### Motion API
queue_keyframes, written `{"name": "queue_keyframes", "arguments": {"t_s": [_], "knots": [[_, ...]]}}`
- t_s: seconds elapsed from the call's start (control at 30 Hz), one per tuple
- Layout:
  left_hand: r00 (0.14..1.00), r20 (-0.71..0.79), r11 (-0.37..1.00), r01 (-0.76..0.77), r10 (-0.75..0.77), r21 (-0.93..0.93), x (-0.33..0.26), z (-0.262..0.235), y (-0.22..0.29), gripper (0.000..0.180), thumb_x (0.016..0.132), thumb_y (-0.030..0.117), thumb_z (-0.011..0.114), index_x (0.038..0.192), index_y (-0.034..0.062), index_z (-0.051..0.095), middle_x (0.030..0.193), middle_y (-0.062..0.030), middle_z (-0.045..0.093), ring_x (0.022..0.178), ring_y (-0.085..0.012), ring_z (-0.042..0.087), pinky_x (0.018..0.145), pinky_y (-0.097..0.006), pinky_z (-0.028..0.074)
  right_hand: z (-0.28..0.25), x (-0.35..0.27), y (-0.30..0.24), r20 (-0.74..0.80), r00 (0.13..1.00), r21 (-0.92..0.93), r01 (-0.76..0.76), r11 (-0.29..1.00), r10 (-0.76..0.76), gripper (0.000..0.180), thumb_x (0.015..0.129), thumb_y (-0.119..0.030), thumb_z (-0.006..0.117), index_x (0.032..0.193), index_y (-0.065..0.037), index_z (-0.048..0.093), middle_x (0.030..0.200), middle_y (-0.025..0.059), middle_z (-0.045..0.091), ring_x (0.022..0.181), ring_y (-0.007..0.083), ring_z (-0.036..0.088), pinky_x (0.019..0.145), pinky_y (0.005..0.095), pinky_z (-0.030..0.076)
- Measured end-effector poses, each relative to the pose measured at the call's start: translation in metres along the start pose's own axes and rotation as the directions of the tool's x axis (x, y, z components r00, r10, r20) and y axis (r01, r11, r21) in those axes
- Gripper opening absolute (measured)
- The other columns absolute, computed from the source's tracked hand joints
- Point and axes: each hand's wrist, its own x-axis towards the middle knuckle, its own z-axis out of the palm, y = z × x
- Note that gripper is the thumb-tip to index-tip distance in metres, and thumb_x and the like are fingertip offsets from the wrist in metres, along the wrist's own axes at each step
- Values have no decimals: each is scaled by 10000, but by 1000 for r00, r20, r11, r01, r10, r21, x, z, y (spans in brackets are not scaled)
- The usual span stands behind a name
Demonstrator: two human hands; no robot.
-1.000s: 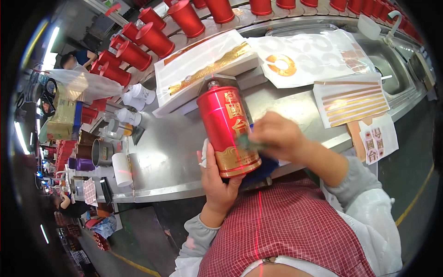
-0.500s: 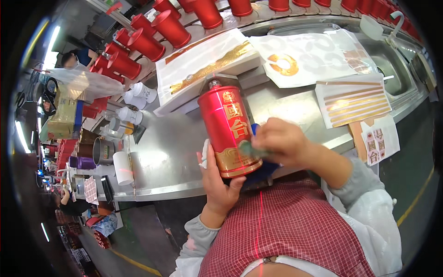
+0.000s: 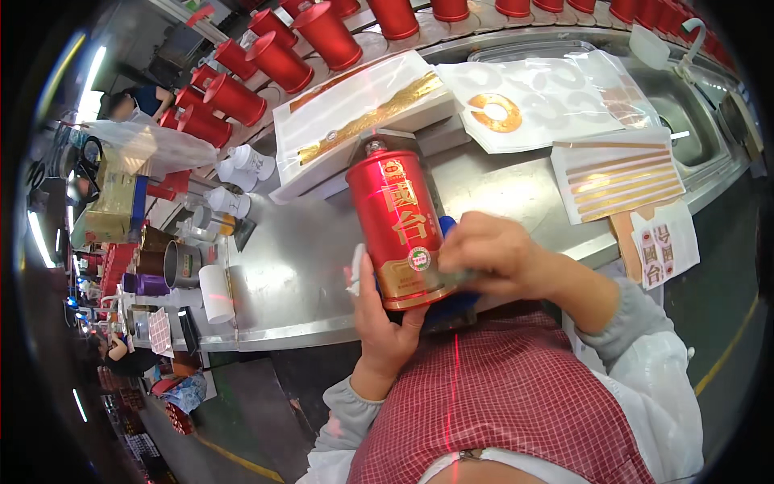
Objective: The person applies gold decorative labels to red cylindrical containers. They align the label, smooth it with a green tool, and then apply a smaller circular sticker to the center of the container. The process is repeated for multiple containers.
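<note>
A red bottle (image 3: 385, 211) with gold characters and a gold band round its foot leans back against a small metal rest on the steel table. A round white and green sticker (image 3: 419, 259) shows low on its front. My left hand (image 3: 380, 327) is closed round the bottle's lower left side, and a crumpled white cloth (image 3: 355, 270) pokes out between its fingers. Beside the bottle's lower right is my right hand (image 3: 492, 256), fingers curled together. Something greyish-green and blurred lies under those fingers; its kind is unclear. Blue material (image 3: 447, 305) shows behind the bottle's foot.
Sheets of gold stickers (image 3: 387, 113) lie beyond the bottle, with gold strips (image 3: 619, 181) to the right. Red bottles (image 3: 326, 36) line a conveyor at the back. White cups (image 3: 242, 164) and a paper roll (image 3: 214, 294) stand left; a sink (image 3: 685, 121) is far right.
The bottle has turned so its characters sit further left, and the round sticker is uncovered. My right hand has moved slightly down and right. Conveyor bottles have shifted right.
</note>
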Motion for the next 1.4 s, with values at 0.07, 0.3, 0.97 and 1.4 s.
{"name": "queue_keyframes", "arguments": {"t_s": [0.07,0.3,0.97,1.4], "knots": [[1000,1,1000,-1,1,-29,1,5,1,916,881,513,628,1419,-139,274,1394,-318,428,1303,-440,430,1143,-514,214,-8,1,-4,85,992,143,-106,984,95,209,735,-135,769,906,-73,666,890,72,629,821,276,585,754,362,468],[1000,-5,995,24,-25,-99,-4,3,-3,906,897,523,594,1426,-135,265,1401,-307,428,1317,-439,418,1150,-519,199,-8,1,3,25,998,-26,58,998,-57,248,716,-127,767,930,-76,651,899,75,632,816,280,578,734,368,453],[1000,-9,997,29,-30,-78,-2,2,-4,969,879,593,584,1436,-126,251,1393,-270,443,1276,-350,476,1099,-426,309,-3,-11,-7,86,996,148,2,989,-15,206,734,-92,742,914,-64,645,863,75,623,822,283,571,765,353,463],[999,-22,999,26,-27,-30,-1,-1,5,938,882,539,612,1423,-141,258,1366,-303,454,1284,-425,454,1145,-514,209,1,-9,7,-23,999,53,-43,998,44,159,781,-138,738,907,-76,663,827,69,622,810,262,578,760,363,464]]}}
